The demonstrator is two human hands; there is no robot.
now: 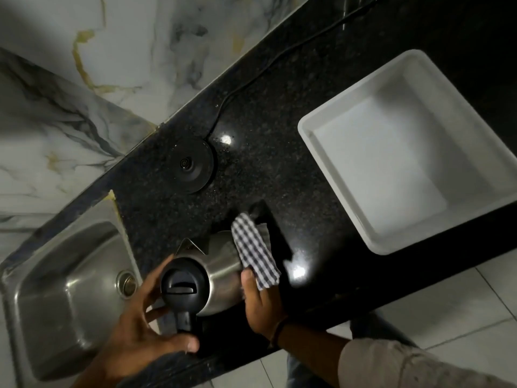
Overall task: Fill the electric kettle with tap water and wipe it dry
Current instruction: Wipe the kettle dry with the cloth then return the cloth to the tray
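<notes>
A steel electric kettle [221, 271] with a black lid and black handle stands on the black granite counter [279, 169], beside the sink. My left hand [140, 331] grips the kettle by its handle at the near side. My right hand [258, 301] presses a black-and-white checked cloth [253, 249] against the kettle's right flank. The kettle's round black power base [191, 163] sits bare farther back on the counter, its cord [251, 79] running off toward the back.
A steel sink [61, 275] with a drain lies to the left of the kettle. A white rectangular tray [335, 175] rests on the counter at the right. A marble wall rises behind. Pale floor tiles show past the counter's near edge.
</notes>
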